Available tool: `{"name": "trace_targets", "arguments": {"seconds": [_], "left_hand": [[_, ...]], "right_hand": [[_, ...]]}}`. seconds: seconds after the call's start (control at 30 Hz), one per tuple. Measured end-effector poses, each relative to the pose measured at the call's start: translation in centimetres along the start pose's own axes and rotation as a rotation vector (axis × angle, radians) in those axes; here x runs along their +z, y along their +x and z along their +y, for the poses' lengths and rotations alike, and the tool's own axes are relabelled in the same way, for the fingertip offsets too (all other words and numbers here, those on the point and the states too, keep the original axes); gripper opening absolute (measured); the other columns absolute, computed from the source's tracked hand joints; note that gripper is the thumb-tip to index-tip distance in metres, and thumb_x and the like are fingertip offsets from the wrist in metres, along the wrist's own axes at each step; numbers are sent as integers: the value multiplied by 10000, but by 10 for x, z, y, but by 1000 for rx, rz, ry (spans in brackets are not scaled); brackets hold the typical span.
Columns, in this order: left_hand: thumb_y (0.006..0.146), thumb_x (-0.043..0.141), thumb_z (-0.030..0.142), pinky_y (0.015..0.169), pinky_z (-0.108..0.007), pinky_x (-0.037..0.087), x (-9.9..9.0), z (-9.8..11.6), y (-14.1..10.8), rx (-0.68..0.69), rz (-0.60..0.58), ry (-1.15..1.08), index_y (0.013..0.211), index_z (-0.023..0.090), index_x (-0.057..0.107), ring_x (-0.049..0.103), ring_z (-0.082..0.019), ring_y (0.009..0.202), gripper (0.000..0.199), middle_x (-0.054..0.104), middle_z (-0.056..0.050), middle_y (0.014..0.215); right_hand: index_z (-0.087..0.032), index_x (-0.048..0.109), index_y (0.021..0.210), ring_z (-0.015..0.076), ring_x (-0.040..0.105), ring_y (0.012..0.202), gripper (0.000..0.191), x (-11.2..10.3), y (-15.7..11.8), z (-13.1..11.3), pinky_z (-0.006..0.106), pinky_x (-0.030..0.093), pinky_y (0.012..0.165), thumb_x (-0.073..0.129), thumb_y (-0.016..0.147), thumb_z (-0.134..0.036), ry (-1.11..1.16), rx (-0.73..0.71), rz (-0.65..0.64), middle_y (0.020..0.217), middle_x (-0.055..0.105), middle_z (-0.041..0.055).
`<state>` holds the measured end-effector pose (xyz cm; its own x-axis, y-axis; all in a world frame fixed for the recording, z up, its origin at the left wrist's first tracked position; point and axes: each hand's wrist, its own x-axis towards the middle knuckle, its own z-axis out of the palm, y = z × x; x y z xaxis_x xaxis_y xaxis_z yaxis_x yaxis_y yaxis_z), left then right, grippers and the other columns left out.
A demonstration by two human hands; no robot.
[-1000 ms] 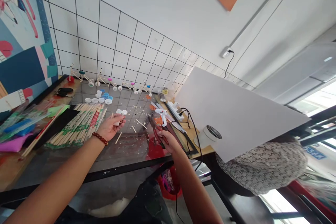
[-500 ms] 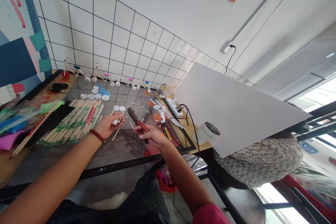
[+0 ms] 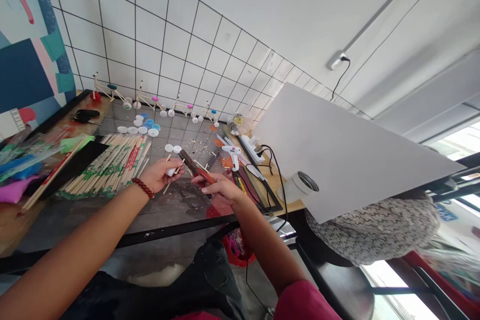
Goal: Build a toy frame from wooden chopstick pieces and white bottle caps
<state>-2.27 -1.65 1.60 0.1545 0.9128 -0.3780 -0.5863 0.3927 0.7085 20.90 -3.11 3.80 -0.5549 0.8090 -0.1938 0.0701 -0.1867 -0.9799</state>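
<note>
My left hand, with a beaded bracelet on its wrist, is closed around a white bottle cap with a short wooden stick piece at the fingertips. From the right, my right hand grips red-handled pliers. Their dark jaws reach up to the stick end beside my left fingers; whether they bite on it I cannot tell. Two loose white caps lie just beyond. On the left, wooden chopsticks lie spread in printed wrappers.
Several small stick-built bicycles stand along the wire grid. Nearer are blue and white caps. To the right are a white glue gun, a power strip, cables and a white jar. A large white board leans beyond.
The pliers have come left, and their jaws now meet the stick end at my left hand. The whole view has shifted slightly.
</note>
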Motion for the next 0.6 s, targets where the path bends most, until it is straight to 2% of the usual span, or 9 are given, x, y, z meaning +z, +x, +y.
{"name": "trace_targets", "arguments": {"seconds": [0.1, 0.17, 0.37, 0.47, 0.6], "left_hand": [[796, 755, -12, 526, -221, 623, 2, 0, -1, 10, 19, -18, 781, 92, 715, 718, -159, 574, 112, 726, -89, 704], [830, 725, 4, 528, -213, 617, 3, 1, -2, 18, 22, -54, 805, 89, 722, 720, -154, 591, 89, 731, -91, 721], [840, 675, -7, 502, -200, 583, 3, 4, -6, 27, 29, -134, 853, 88, 720, 685, -127, 562, 106, 733, -85, 756], [837, 652, -18, 457, -196, 546, 4, 4, -7, 21, 24, -127, 870, 84, 717, 665, -123, 536, 125, 721, -74, 740], [863, 608, -26, 478, -200, 568, 4, 3, -5, 43, 18, -126, 888, 75, 716, 681, -127, 555, 150, 714, -68, 740]], "right_hand": [[-227, 853, 917, 235, 615, 972, 377, -5, -4, 2, 325, 419, 911, 843, 542, -264, -48, -5, 27, 940, 771, 17], [-225, 851, 926, 239, 620, 975, 360, -12, -8, 5, 336, 428, 920, 832, 574, -294, -143, -11, 88, 953, 761, 19], [-221, 840, 853, 272, 628, 1105, 207, -40, -15, 27, 392, 447, 1031, 805, 650, -213, -728, -42, 346, 1112, 712, 44], [-207, 843, 921, 276, 630, 1139, 205, -50, -15, 41, 396, 461, 1038, 790, 723, -199, -892, -38, 427, 1195, 691, 83], [-185, 828, 976, 277, 629, 1122, 176, -56, -15, 49, 391, 474, 1005, 770, 822, -248, -1075, -71, 504, 1215, 670, 124]]}}
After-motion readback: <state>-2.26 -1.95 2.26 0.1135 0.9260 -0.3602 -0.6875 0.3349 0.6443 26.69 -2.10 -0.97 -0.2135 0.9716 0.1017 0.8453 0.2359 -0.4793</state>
